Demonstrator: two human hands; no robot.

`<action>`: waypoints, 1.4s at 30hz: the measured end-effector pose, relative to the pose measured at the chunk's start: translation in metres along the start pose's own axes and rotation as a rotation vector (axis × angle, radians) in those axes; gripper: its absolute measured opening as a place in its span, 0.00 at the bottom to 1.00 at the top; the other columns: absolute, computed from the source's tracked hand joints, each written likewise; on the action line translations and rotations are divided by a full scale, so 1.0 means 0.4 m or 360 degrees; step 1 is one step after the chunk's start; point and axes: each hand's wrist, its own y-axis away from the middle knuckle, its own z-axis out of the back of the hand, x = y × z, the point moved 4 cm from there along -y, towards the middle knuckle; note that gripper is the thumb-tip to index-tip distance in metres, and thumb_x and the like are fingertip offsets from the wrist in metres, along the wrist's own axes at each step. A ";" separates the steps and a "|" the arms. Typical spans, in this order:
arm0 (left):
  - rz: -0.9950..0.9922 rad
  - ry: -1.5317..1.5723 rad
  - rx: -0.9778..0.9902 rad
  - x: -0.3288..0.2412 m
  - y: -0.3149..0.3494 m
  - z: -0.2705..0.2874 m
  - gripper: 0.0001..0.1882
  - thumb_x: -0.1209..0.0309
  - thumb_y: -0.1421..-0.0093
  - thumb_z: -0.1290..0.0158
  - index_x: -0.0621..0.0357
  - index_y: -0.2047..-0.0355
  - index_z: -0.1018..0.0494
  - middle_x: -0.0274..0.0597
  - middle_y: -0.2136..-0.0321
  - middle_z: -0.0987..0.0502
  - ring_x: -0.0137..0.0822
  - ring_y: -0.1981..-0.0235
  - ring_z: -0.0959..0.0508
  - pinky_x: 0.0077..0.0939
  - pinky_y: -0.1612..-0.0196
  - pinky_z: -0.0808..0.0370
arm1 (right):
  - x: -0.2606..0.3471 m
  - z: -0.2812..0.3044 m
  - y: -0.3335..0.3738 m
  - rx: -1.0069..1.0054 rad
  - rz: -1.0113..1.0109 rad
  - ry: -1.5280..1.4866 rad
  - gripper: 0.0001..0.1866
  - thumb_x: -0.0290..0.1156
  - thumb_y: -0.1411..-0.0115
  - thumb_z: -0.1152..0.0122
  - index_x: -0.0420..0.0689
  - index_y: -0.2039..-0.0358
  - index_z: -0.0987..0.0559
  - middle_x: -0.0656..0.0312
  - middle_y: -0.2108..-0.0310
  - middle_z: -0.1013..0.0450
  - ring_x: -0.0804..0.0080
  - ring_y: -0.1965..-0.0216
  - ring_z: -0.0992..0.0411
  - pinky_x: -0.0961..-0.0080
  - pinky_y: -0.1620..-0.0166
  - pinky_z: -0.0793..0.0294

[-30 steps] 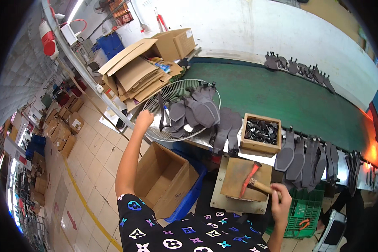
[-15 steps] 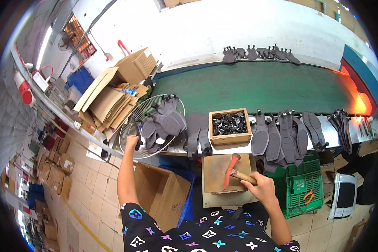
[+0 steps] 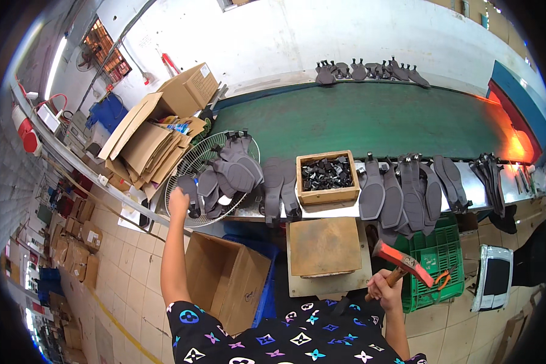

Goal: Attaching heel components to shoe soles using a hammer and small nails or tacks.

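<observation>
At the left, my left hand (image 3: 178,203) is at the rim of a round wire basket (image 3: 220,213), its fingers against the edge of a dark grey shoe sole (image 3: 189,192). More grey soles with black heel pieces (image 3: 239,171) are heaped in that basket. My right hand (image 3: 387,289) is closed round the wooden handle of a hammer (image 3: 404,262) with a red head. The hammer is raised to the right of a square brown block (image 3: 324,247), which rests on a pale base in front of me. No sole lies on the block.
A wooden box (image 3: 329,197) of small black parts stands behind the block, with soles (image 3: 373,193) along the bench edge. Beyond is a green conveyor belt (image 3: 364,118), glowing orange at its right end. A cardboard box (image 3: 224,279) and green crate (image 3: 434,267) stand below.
My right hand has carried the hammer from over the block to the right and turned its head outward. The sole by my left hand has turned from edge-on to showing its broad face.
</observation>
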 end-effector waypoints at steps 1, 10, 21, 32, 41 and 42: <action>0.0008 0.0006 0.0005 -0.030 0.016 0.031 0.17 0.68 0.47 0.43 0.65 0.60 0.27 0.59 0.62 0.23 0.56 0.56 0.24 0.45 0.52 0.26 | -0.005 0.002 0.006 -0.0008 -0.0020 -0.0087 0.16 0.33 0.37 0.40 0.33 0.77 0.25 0.67 0.89 0.37 0.82 0.89 0.41 0.82 0.84 0.41; -0.0959 0.0942 -0.0086 -0.695 0.223 0.274 0.08 0.73 0.41 0.47 0.62 0.61 0.25 0.50 0.64 0.23 0.50 0.59 0.23 0.38 0.55 0.27 | 0.009 0.000 0.042 -0.0003 0.0291 -0.0148 0.17 0.33 0.39 0.40 0.33 0.80 0.25 0.62 0.87 0.34 0.81 0.88 0.42 0.82 0.83 0.45; -0.2081 0.0145 0.0305 -1.310 0.652 0.046 0.22 0.57 0.45 0.41 0.63 0.60 0.26 0.45 0.64 0.24 0.44 0.58 0.24 0.37 0.56 0.28 | 0.067 0.064 0.116 -0.0239 0.0522 -0.0368 0.15 0.30 0.38 0.46 0.36 0.80 0.27 0.68 0.91 0.43 0.82 0.90 0.49 0.80 0.83 0.45; -0.1427 0.1028 -0.0303 -1.266 0.488 0.185 0.13 0.76 0.43 0.50 0.68 0.57 0.29 0.51 0.65 0.21 0.48 0.66 0.19 0.35 0.65 0.20 | -0.055 0.190 0.251 -0.0676 0.0308 -0.0397 0.16 0.33 0.37 0.47 0.40 0.81 0.30 0.70 0.92 0.48 0.81 0.92 0.51 0.79 0.84 0.44; -0.1757 0.0903 -0.0139 -0.925 0.793 0.389 0.19 0.74 0.44 0.46 0.62 0.51 0.24 0.51 0.53 0.21 0.46 0.51 0.20 0.38 0.48 0.24 | -0.104 0.155 0.179 -0.0610 0.0171 -0.0357 0.16 0.31 0.35 0.48 0.41 0.80 0.31 0.70 0.91 0.48 0.81 0.91 0.51 0.80 0.84 0.45; -0.1758 0.0905 -0.0012 -0.905 0.845 0.370 0.18 0.71 0.44 0.45 0.61 0.52 0.23 0.50 0.52 0.22 0.45 0.51 0.21 0.37 0.49 0.24 | -0.106 0.150 0.170 -0.0610 0.0139 -0.0369 0.15 0.29 0.36 0.48 0.40 0.80 0.30 0.70 0.91 0.48 0.82 0.91 0.51 0.80 0.84 0.45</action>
